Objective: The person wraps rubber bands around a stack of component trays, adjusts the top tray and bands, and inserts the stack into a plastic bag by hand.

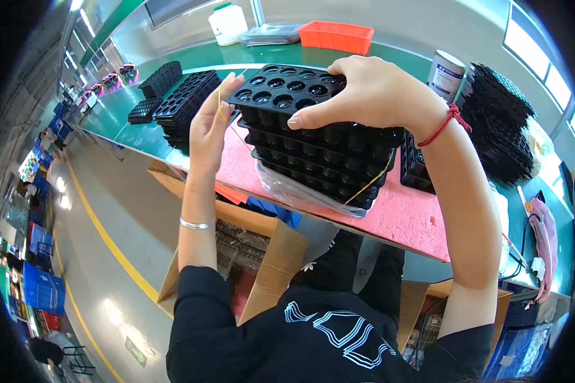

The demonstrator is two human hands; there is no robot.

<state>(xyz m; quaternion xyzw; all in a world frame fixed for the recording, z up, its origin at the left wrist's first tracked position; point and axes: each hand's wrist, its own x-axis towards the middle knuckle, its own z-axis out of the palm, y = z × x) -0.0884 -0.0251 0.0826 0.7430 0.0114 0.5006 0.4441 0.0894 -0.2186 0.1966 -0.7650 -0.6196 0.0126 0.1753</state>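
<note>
Green counter (396, 55): main work surface, a pink mat (421, 220) along its near side. Stack of black trays (319, 156) sits on the mat, close to the front edge, clear film (281, 185) bunched at its base. Tiers not flush.

Right hand (374, 92): clamped over the top tray, thumb at near rim, fingers at far rim. Left hand (209, 131): raised just beside the stack's left end, fingers crossed by a yellow band (220, 102); pinched or merely looped, cannot tell. Yellow strand (372, 184) slants across the stack's right side; continuity with the band not visible.

Risks (judged): uneven pressure could skew the tiers; slick film could let the base slide edgeward; overstretching could make the band slip or snap.
</note>
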